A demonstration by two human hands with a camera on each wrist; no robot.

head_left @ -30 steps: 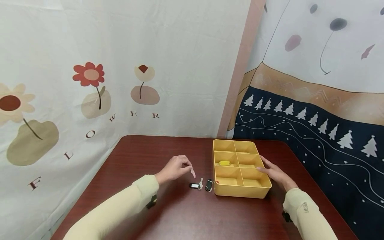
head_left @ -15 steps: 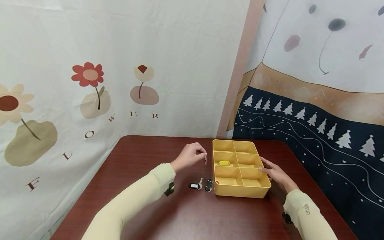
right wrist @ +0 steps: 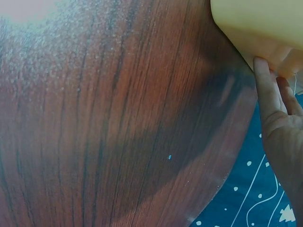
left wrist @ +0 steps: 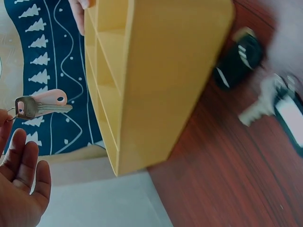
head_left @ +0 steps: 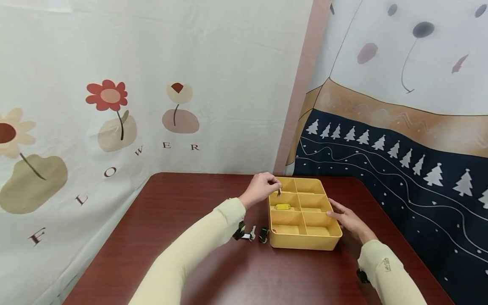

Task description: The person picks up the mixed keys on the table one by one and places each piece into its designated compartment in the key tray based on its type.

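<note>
In the head view my left hand (head_left: 260,189) is over the back left rim of the yellow divided box (head_left: 305,243). Its fingertips pinch a key ring bearing a metal key (left wrist: 29,108) and a pink tag (left wrist: 56,96), seen more closely in the left wrist view; the other fingers are loosely bent. My right hand (head_left: 348,221) touches the box's right side, thumb at the rim and straight fingers along the outer wall. A yellow key tag (head_left: 282,207) lies in the middle left compartment. Something small and red (head_left: 274,231) shows in the front left one.
Left of the box, a black key tag (head_left: 263,235) lies on the dark red table (head_left: 248,275). Beside it is a key (left wrist: 258,109) with a black and white tag (left wrist: 289,120), partly behind my left wrist in the head view. Printed cloths hang behind.
My left hand has carried the key and pink tag rightward and away from me, from above the table to the box's back left. My right hand has stayed on the box.
</note>
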